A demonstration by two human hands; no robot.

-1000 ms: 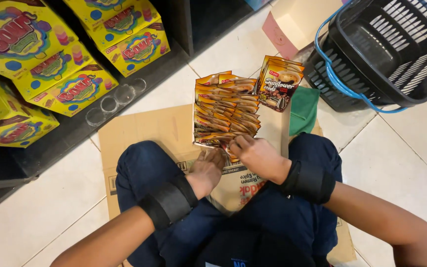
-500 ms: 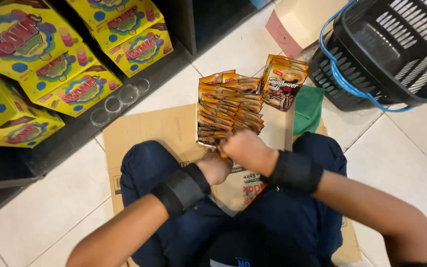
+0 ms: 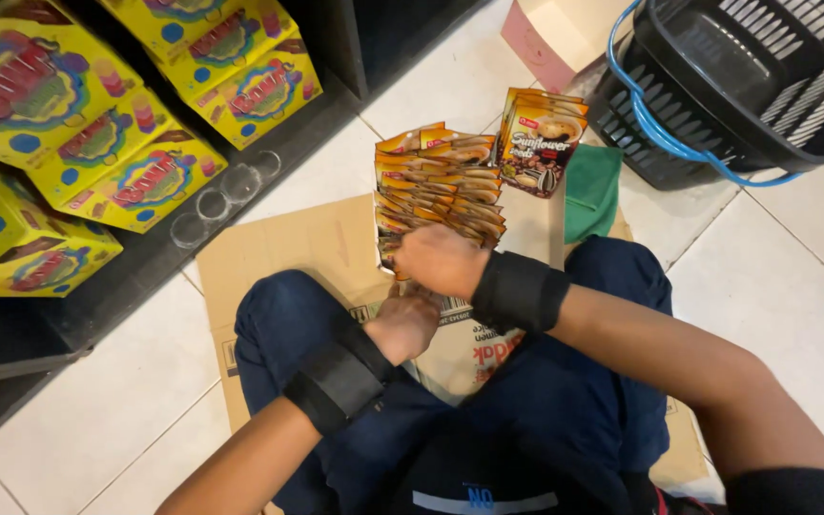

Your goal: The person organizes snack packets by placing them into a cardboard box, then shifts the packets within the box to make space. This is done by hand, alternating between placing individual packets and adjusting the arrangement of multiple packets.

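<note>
Since a second ago your right hand (image 3: 441, 259) has crossed leftward and up, so it now sits on the near end of the sachet stack (image 3: 436, 186), fingers closed over it; before, it gripped lower and more to the right. Your left hand (image 3: 410, 324) has dropped just beneath the right, curled in a loose fist at the bottom of the stack, touching or nearly touching it; whether it actually grasps a sachet you cannot tell, the right hand covers that. Judged from this, you're squaring up and re-gripping the bundle, not adding to it.

Left to right: yellow boxes (image 3: 97, 114) fill the dark shelf (image 3: 145, 267), each rectangular with a round swirl label in red, blue and purple, stacked tilted. Clear plastic rings (image 3: 226, 200) lie on the shelf edge just in front of them. A flattened cardboard sheet (image 3: 288, 248) lies on the white tiles under your knees, red print near your lap. The stack of orange-brown sachets stands fanned on the cardboard, between your knees and ahead. Just right of it stand the brown seed packets (image 3: 538, 143), upright, orange top band. A green cloth (image 3: 591, 189) is beside them, then a black basket (image 3: 746, 86) with blue handle. A pale box (image 3: 565, 38) sits behind.
</note>
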